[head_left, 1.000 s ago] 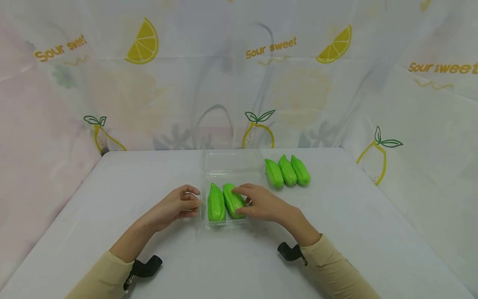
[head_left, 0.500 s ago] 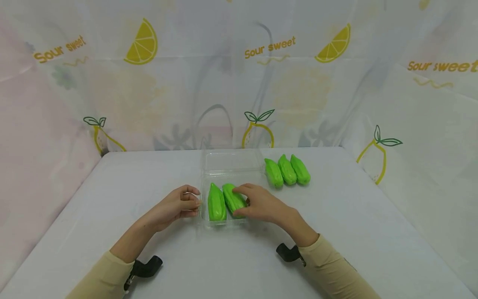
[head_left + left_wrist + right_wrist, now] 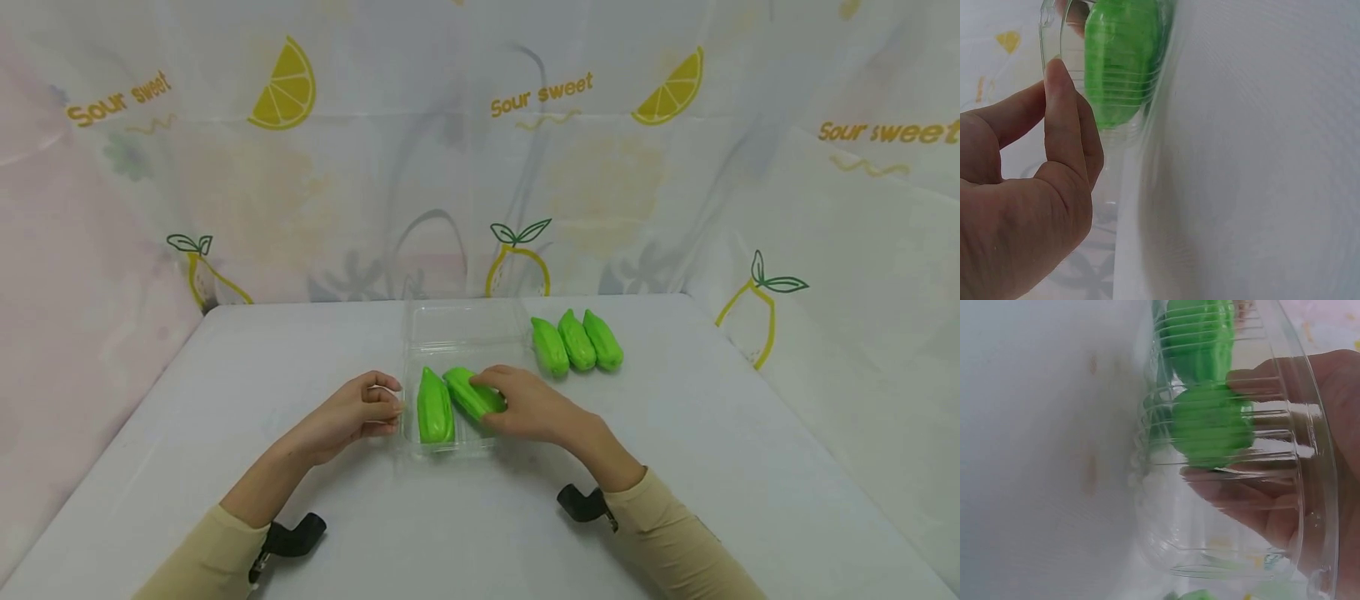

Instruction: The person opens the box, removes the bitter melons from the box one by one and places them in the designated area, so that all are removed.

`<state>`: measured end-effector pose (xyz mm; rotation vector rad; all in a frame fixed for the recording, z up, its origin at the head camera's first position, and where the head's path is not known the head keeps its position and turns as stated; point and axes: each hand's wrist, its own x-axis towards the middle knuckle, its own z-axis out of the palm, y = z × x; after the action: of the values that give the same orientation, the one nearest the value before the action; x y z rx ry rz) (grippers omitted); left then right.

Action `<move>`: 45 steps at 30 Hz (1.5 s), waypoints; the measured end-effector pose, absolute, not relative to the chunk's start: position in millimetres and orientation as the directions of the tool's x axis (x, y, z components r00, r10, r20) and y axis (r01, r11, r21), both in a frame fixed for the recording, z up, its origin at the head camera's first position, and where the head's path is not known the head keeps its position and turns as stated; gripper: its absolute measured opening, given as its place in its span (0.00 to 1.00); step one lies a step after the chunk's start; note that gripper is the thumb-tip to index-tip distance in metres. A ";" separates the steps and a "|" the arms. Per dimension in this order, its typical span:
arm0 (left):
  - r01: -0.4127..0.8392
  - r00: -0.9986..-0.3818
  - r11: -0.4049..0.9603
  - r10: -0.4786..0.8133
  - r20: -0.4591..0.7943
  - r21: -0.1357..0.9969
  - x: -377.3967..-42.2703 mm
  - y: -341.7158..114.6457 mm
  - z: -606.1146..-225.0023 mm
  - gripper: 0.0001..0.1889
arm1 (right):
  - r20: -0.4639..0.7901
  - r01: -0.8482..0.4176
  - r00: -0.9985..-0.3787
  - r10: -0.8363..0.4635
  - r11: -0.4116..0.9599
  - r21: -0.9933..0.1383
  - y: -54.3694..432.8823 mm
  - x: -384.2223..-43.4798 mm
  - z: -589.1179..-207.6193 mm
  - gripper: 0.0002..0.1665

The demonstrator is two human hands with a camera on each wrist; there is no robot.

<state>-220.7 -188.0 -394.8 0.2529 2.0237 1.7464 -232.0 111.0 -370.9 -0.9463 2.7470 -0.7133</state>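
A clear plastic clamshell box [image 3: 463, 333] lies on the table with its lid folded back. Along its left edge, my left hand [image 3: 352, 417] pinches the rim between thumb and fingers, as the left wrist view [image 3: 1057, 144] confirms. One bright green bitter melon [image 3: 435, 407] lies lengthwise at the box's left side. Beside it, my right hand [image 3: 532, 406] reaches in over the right wall and grips a second bitter melon [image 3: 468, 393], which is slanted. Seen through the plastic in the right wrist view, thumb and fingers lie on either side of that melon [image 3: 1210, 428].
Three more bitter melons [image 3: 577, 343] lie side by side on the white table [image 3: 712, 433], right of the lid. A lemon-print curtain [image 3: 375, 167] hangs behind and around the table. Black wrist cameras [image 3: 296, 535] sit on both forearms.
My right hand has closed further round the second bitter melon. Its near end has swung to the right, so it slants more. The left hand stays on the rim.
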 end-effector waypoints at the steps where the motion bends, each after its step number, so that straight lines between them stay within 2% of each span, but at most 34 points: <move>1: -0.151 -0.880 0.181 0.423 -0.215 0.972 -220.6 -187.7 -394.3 0.22 | 0.013 -0.542 -0.789 -0.614 0.686 -0.485 112.1 -232.4 -370.0 0.31; 11: -0.148 -0.881 0.195 0.418 -0.219 0.969 -220.6 -186.8 -392.9 0.23 | 0.039 -0.548 -0.776 -0.630 0.642 -0.536 126.4 -238.6 -359.6 0.30; 25: -0.169 -0.885 0.205 0.398 -0.240 0.964 -218.1 -189.9 -397.3 0.23 | 0.168 -0.496 -0.842 -0.512 0.614 -0.614 161.8 -246.7 -335.9 0.32; 32: -0.166 -0.885 0.200 0.401 -0.236 0.966 -219.0 -189.0 -396.5 0.23 | 0.192 -0.447 -0.882 -0.430 0.637 -0.628 184.7 -251.7 -325.5 0.31; 38: -0.166 -0.885 0.193 0.404 -0.232 0.967 -220.0 -188.0 -396.5 0.23 | 0.229 -0.447 -0.889 -0.396 0.644 -0.622 197.8 -257.1 -320.5 0.31; 45: -0.168 -0.885 0.191 0.404 -0.233 0.967 -221.9 -186.9 -396.9 0.22 | 0.220 -0.388 -0.920 -0.324 0.675 -0.627 217.0 -263.4 -321.9 0.32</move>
<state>-221.9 -186.9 -396.9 0.2202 2.0332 1.7393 -263.4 217.0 -321.9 -0.6304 2.9578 -1.1411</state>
